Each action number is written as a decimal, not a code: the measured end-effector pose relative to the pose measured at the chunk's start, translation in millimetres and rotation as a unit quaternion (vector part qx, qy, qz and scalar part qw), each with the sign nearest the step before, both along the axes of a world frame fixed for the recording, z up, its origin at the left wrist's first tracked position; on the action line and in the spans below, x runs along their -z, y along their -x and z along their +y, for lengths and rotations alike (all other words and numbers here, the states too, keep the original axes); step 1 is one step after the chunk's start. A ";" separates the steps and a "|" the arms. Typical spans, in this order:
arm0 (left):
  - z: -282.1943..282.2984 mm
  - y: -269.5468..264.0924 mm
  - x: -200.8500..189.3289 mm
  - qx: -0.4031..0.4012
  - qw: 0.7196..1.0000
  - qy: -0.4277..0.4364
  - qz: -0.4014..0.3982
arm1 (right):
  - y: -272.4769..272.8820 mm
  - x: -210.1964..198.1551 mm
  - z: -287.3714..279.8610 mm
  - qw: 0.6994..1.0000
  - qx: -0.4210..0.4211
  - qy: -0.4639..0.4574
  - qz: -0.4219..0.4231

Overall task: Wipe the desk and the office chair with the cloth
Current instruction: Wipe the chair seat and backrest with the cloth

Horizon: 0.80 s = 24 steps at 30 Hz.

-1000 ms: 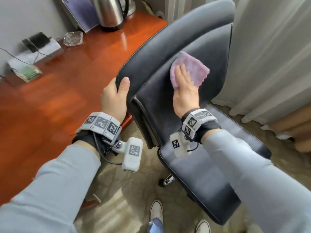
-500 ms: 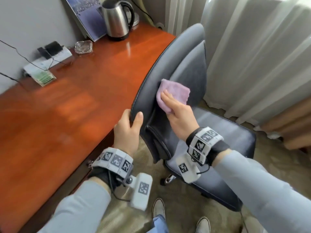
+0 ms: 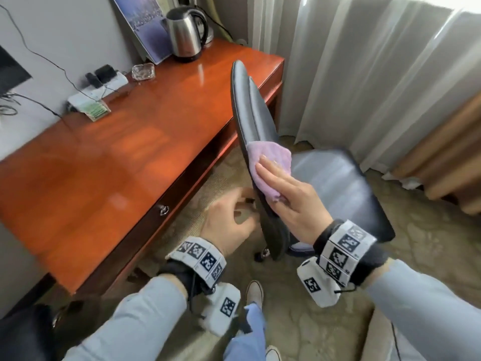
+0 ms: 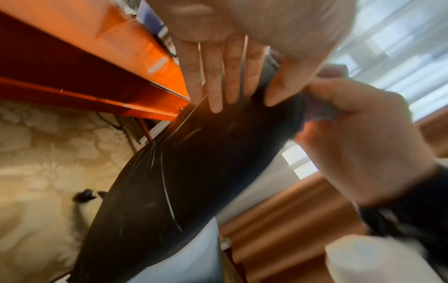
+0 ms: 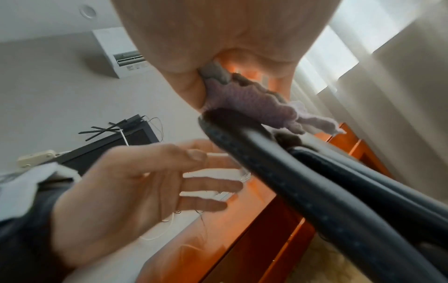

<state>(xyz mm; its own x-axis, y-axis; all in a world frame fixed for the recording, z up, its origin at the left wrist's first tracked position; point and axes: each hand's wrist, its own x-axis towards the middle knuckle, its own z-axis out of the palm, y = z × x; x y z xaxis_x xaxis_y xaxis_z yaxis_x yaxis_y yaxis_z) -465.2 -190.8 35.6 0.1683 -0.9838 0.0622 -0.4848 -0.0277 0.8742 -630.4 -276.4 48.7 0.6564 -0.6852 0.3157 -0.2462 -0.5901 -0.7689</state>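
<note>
The black office chair stands beside the desk (image 3: 117, 165), its backrest (image 3: 250, 110) turned edge-on to me and its seat (image 3: 335, 183) to the right. My right hand (image 3: 289, 194) lies with straight fingers on the purple cloth (image 3: 270, 157), pressing it to the front of the backrest near its edge. The right wrist view shows the cloth (image 5: 254, 103) bunched under the palm over that edge (image 5: 303, 181). My left hand (image 3: 229, 220) is blurred and hovers just left of the backrest, holding nothing. In the left wrist view its fingers (image 4: 215, 86) point straight at the backrest's back (image 4: 194, 172).
On the desk's far end stand a steel kettle (image 3: 186, 35), a glass ashtray (image 3: 143, 71), a power strip (image 3: 104, 79) and a small green card box (image 3: 96, 109). Curtains (image 3: 364, 74) hang behind the chair. My shoe (image 3: 255, 293) is on the patterned carpet.
The chair has swung round so its backrest is edge-on. My left hand has let go of the backrest's edge. My right hand has slid the cloth down toward that edge.
</note>
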 end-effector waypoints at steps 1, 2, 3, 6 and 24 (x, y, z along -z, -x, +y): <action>-1.2 -1.1 -3.5 -0.005 0.999 0.028 -0.040 | 9.1 -0.5 12.1 1.000 0.020 -0.005 0.001; -5.9 -3.6 -9.9 -0.016 0.994 0.062 -0.087 | 17.5 -1.7 22.2 0.999 0.045 -0.003 -0.001; -12.5 -6.8 -17.7 -0.021 0.986 0.094 -0.133 | 24.9 -3.2 32.0 0.997 0.071 0.004 0.002; -41.9 -15.3 -41.4 0.041 0.955 0.125 -0.267 | 38.7 -10.9 56.1 0.989 0.129 0.033 0.069; -104.5 -11.2 -26.3 0.237 0.879 0.219 -0.350 | 36.1 43.7 105.4 0.788 0.423 0.314 0.320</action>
<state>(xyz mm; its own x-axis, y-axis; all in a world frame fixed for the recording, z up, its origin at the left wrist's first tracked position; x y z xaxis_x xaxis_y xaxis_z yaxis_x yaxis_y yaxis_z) -454.0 -295.3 61.9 -0.4855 -0.7889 0.3767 -0.7748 0.5879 0.2326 -666.4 -171.0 5.1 0.2120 -0.8032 0.5567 -0.9737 -0.2221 0.0504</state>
